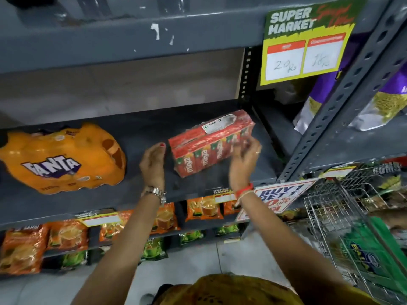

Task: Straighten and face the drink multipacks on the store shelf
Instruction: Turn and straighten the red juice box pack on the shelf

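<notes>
Shelf [141,128]: 1 Fanta pack [59,159], 1 Maaza pack [211,142] | both hands' fingers apart

- Grey metal shelving [132,29] fills the upper and middle frame; its paint is chipped white near the top centre.
- A slotted upright [356,89] runs diagonally down the right side.
- A pale back panel [132,84] shows behind the middle shelf.
- A yellow and green price sign [306,40] hangs at the upper right.
- Light grey floor [198,260] lies at the bottom centre.
- A wire basket [330,208] sits at the lower right.
</notes>
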Demonstrator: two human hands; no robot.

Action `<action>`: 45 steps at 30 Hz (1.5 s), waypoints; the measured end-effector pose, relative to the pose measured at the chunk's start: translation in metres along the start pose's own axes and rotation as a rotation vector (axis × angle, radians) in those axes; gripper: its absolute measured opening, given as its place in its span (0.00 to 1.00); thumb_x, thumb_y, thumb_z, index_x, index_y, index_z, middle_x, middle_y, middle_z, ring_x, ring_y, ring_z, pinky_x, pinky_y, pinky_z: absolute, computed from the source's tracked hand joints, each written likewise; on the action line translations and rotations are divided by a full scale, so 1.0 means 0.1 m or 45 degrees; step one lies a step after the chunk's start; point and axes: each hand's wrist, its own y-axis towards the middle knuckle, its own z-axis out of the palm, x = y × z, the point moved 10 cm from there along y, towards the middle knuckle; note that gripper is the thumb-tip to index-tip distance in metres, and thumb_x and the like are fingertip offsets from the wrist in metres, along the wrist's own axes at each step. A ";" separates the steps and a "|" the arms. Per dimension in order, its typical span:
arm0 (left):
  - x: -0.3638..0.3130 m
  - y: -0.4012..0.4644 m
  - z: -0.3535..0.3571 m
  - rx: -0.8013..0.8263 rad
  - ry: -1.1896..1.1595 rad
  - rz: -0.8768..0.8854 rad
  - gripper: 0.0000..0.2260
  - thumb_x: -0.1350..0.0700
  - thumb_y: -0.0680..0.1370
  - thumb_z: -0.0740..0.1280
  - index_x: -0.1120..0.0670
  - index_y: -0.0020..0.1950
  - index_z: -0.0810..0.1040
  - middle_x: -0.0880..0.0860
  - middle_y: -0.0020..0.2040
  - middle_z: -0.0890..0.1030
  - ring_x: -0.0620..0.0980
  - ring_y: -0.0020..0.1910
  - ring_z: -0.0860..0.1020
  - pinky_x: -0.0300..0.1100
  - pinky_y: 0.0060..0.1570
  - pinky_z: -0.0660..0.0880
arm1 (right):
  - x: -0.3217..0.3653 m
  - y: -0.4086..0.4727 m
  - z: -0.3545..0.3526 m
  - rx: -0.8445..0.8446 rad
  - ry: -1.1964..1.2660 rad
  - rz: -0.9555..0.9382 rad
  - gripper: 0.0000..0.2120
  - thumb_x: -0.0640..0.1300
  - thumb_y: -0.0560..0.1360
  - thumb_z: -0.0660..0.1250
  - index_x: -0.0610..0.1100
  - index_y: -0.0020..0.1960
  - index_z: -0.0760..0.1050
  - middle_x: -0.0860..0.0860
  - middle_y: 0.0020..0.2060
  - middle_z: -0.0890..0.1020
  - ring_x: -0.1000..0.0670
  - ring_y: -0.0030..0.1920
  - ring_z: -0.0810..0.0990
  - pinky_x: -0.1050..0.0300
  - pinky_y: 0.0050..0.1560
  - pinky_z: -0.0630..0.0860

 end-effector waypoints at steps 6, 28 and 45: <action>0.14 -0.33 0.29 0.182 0.123 0.065 0.18 0.54 0.74 0.66 0.54 0.63 0.69 0.48 0.56 0.75 0.40 0.50 0.76 0.35 0.47 0.73 | -0.24 0.74 0.11 0.258 -0.069 0.276 0.19 0.49 0.76 0.64 0.42 0.64 0.68 0.42 0.61 0.76 0.49 0.55 0.76 0.56 0.56 0.71; 0.23 -0.61 0.05 0.140 0.269 0.184 0.08 0.55 0.76 0.63 0.52 0.53 0.77 0.44 0.43 0.79 0.31 0.39 0.78 0.27 0.40 0.72 | -0.24 0.12 -0.66 0.014 0.326 0.338 0.11 0.40 0.72 0.69 0.44 0.51 0.68 0.51 0.45 0.77 0.55 0.44 0.77 0.67 0.43 0.75; 0.00 -0.62 0.14 0.386 0.311 0.246 0.42 0.26 0.60 0.57 0.59 0.57 0.75 0.47 0.43 0.80 0.34 0.36 0.77 0.23 0.35 0.71 | -0.14 -0.05 -0.69 -0.084 0.167 0.274 0.13 0.43 0.74 0.67 0.41 0.57 0.69 0.52 0.46 0.76 0.56 0.45 0.76 0.72 0.42 0.74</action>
